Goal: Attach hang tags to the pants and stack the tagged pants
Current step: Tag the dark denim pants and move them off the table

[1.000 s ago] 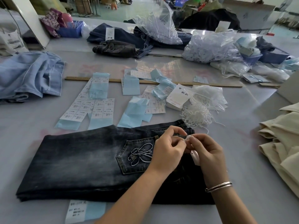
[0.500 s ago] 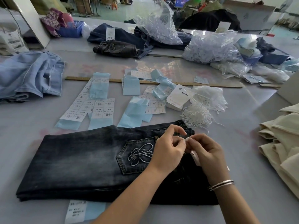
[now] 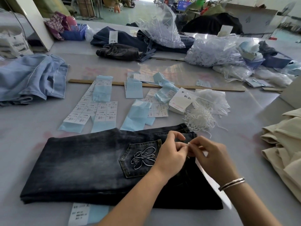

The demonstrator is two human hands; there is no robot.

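While both hands meet at the lower centre of the head view, the left hand (image 3: 171, 154) and right hand (image 3: 210, 159) each pinch a white cord (image 3: 189, 144) over the waistband of the dark jeans (image 3: 84, 162), which lie folded flat across the lower frame. A white tag (image 3: 211, 181) shows under the right hand. Tying seems under way, not finished. Size labels (image 3: 101, 110) and loose cords (image 3: 200, 118) wait mid-frame; cream pants (image 3: 286, 144) pile at right, blue jeans (image 3: 31, 77) at upper left. Whether those are tagged I cannot tell.

faded black pants (image 3: 84, 163), pale-blue labels (image 3: 102, 90)
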